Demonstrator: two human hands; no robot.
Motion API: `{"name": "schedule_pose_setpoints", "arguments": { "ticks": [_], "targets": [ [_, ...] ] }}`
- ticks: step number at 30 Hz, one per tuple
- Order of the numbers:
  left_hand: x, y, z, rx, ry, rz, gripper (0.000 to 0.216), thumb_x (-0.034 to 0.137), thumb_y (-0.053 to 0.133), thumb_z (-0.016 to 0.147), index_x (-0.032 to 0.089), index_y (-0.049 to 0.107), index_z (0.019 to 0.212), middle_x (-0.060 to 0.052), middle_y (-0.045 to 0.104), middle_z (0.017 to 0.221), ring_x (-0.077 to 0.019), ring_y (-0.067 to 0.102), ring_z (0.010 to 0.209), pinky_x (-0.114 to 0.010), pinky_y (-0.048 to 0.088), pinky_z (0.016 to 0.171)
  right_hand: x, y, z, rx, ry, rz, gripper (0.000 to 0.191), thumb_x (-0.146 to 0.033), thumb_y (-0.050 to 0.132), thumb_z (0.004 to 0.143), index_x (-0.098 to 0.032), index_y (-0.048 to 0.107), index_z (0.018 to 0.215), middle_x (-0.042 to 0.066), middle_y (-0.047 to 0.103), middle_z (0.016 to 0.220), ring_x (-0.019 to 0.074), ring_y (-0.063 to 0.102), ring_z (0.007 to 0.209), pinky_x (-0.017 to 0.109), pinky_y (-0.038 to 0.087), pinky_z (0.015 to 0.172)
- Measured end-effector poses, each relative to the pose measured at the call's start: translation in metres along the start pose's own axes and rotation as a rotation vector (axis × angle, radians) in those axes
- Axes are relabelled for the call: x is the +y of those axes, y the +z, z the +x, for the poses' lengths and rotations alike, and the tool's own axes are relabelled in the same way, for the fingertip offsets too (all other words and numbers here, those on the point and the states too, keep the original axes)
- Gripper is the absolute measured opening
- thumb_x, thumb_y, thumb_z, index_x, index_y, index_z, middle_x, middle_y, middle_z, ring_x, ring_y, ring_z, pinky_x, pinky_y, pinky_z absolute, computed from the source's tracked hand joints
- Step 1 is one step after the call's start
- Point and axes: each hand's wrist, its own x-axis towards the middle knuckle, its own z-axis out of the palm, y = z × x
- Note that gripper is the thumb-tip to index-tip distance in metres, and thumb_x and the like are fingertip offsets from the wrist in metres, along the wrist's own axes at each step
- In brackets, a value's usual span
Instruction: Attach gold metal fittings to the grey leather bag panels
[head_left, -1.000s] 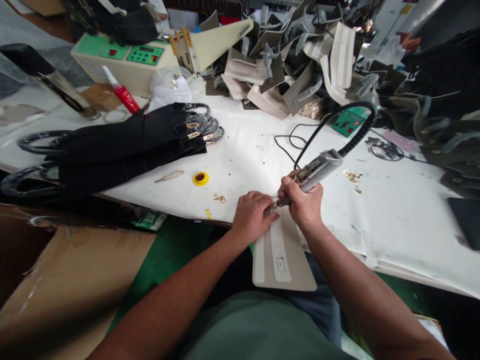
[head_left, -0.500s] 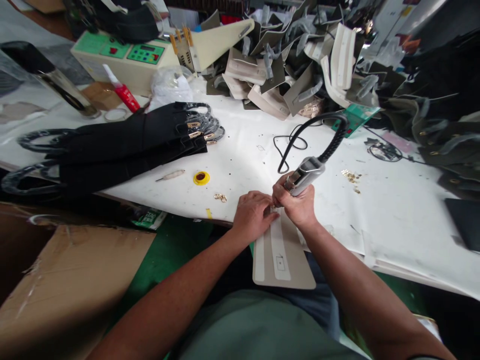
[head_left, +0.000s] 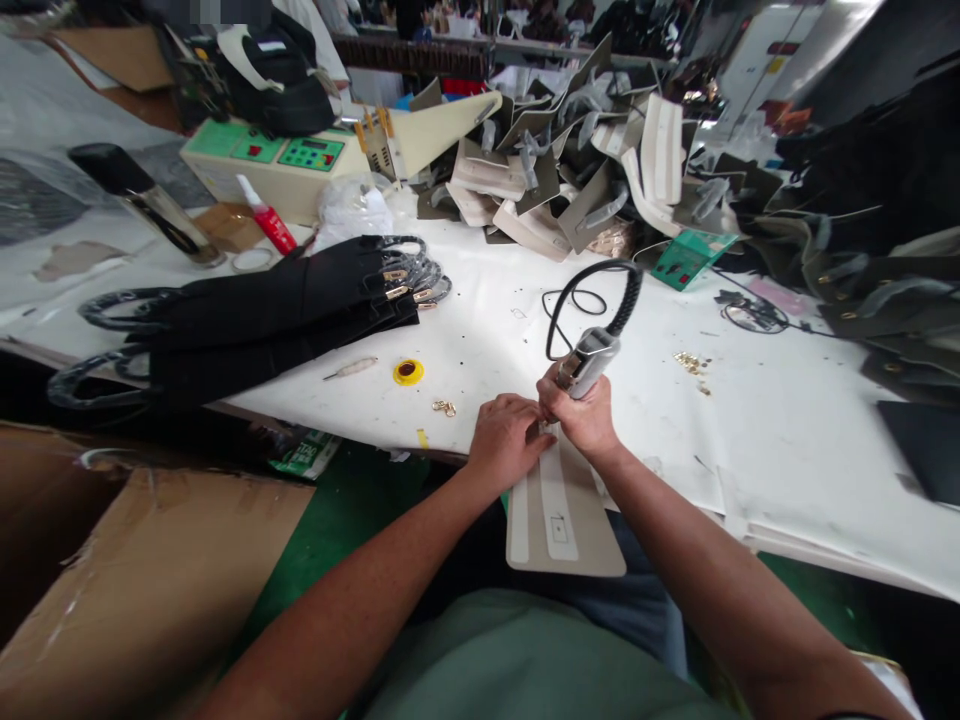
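My right hand [head_left: 579, 412] is wrapped round a silver-grey corded electric screwdriver [head_left: 589, 360], held tilted with its cord end up and its tip hidden by my fingers. Beside it, almost touching, my left hand [head_left: 508, 435] grips the upper end of a beige bag panel [head_left: 592, 510], fingers curled and thumb on top. The panel sticks out past the table edge over my lap. Pale strips run along it, and one bears a small drawn rectangle. What lies between the two hands is hidden. Small gold-coloured metal pieces [head_left: 444, 408] rest left of my hands.
A yellow round container [head_left: 408, 372] and an awl-like tool [head_left: 351, 368] lie on the white table [head_left: 795, 430]. Black bag parts [head_left: 262, 310] are stacked left, beige parts [head_left: 517, 210] piled behind. More gold pieces [head_left: 691, 364] lie right. A cardboard box [head_left: 172, 570] stands lower left.
The camera view has tilted up slightly, so the table things appear lower. The electric screwdriver leans a little differently, while both hands keep their hold at the panel's upper end.
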Motion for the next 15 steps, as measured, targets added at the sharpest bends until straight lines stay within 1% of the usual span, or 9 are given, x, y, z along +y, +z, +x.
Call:
{"name": "schedule_pose_setpoints", "arguments": {
  "ticks": [4,7,8,10,12,13,15],
  "targets": [
    [-0.001,0.0,0.0,0.004,0.014,0.001,0.025,0.03,0.079,0.078,0.025,0.07,0.101,-0.003,0.071,0.11,-0.0283,0.057,0.113,-0.045,0.043,0.093,-0.006,0.0,0.002,-0.052,0.029,0.057,0.04,-0.047,0.079,0.076,-0.018,0.055,0.062,-0.003,0.053,0.053,0.0112,0.048,0.047,0.025,0.038,0.045],
    [-0.003,0.002,0.001,0.008,0.015,0.009,0.023,0.03,0.079,0.079,0.026,0.07,0.099,-0.002,0.072,0.11,-0.0283,0.057,0.112,-0.044,0.043,0.093,-0.015,-0.001,0.004,-0.09,0.02,0.101,0.044,-0.053,0.082,0.071,-0.018,0.057,0.066,-0.003,0.054,0.055,0.0119,0.049,0.048,0.025,0.04,0.046],
    [-0.003,0.002,0.001,0.012,0.017,0.006,0.023,0.029,0.079,0.079,0.027,0.07,0.099,-0.002,0.072,0.111,-0.0281,0.057,0.112,-0.044,0.043,0.094,-0.019,-0.003,0.005,-0.081,0.01,0.105,0.045,-0.054,0.083,0.07,-0.018,0.058,0.069,-0.003,0.055,0.056,0.0123,0.049,0.049,0.026,0.041,0.047],
    [-0.004,0.002,0.001,0.023,0.023,-0.005,0.023,0.029,0.079,0.08,0.027,0.069,0.101,-0.001,0.072,0.114,-0.0271,0.057,0.114,-0.044,0.042,0.096,-0.029,-0.01,0.011,-0.021,-0.017,0.05,0.046,-0.059,0.08,0.072,-0.018,0.059,0.076,-0.002,0.057,0.06,0.0136,0.051,0.052,0.026,0.042,0.049],
    [-0.004,0.0,0.002,0.024,0.03,-0.008,0.022,0.029,0.077,0.081,0.028,0.069,0.102,0.0,0.072,0.117,-0.0265,0.057,0.115,-0.045,0.042,0.098,-0.036,-0.02,0.02,0.03,-0.042,-0.139,0.048,-0.064,0.072,0.079,-0.018,0.062,0.088,0.0,0.062,0.069,0.0162,0.057,0.06,0.027,0.045,0.056],
    [-0.004,-0.001,0.002,0.018,0.034,-0.004,0.022,0.029,0.077,0.082,0.028,0.07,0.102,0.0,0.072,0.117,-0.0266,0.057,0.115,-0.045,0.042,0.098,-0.038,-0.027,0.024,0.022,-0.043,-0.304,0.049,-0.065,0.066,0.084,-0.019,0.062,0.099,0.002,0.065,0.077,0.0182,0.06,0.067,0.028,0.047,0.061],
    [-0.004,-0.002,0.002,-0.001,0.047,0.005,0.022,0.028,0.075,0.082,0.028,0.07,0.103,-0.001,0.072,0.117,-0.0271,0.057,0.115,-0.046,0.043,0.097,-0.036,-0.042,0.029,-0.049,-0.012,-0.673,0.051,-0.062,0.054,0.094,-0.021,0.056,0.124,0.005,0.069,0.097,0.022,0.064,0.084,0.031,0.048,0.073]
  ]
}}
